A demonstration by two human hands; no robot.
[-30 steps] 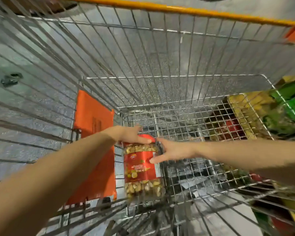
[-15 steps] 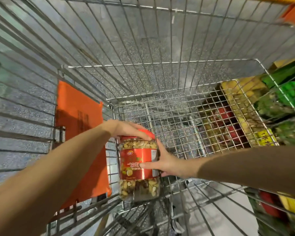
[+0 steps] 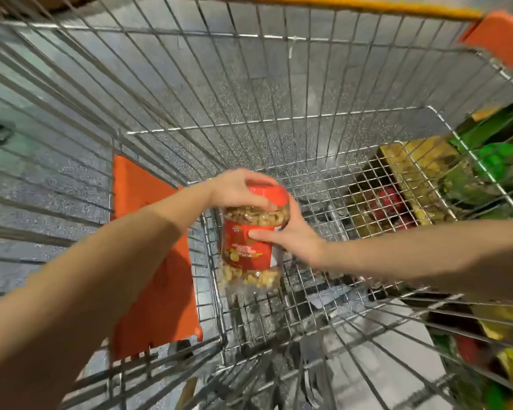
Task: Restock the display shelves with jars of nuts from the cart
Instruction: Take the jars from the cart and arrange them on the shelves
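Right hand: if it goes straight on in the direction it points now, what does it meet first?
The jar of nuts, whose side the right hand grips. Past the jar, the line probably reaches the cart's wire wall beside the orange panel; depth is unclear.

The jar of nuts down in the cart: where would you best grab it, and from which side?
Judging by its pose, grip the jar of nuts round its labelled middle from the right, as the right hand does: the body is a round, straight cylinder, and the cart wall stands close on its left. The left hand steadies it from above, on the red lid.
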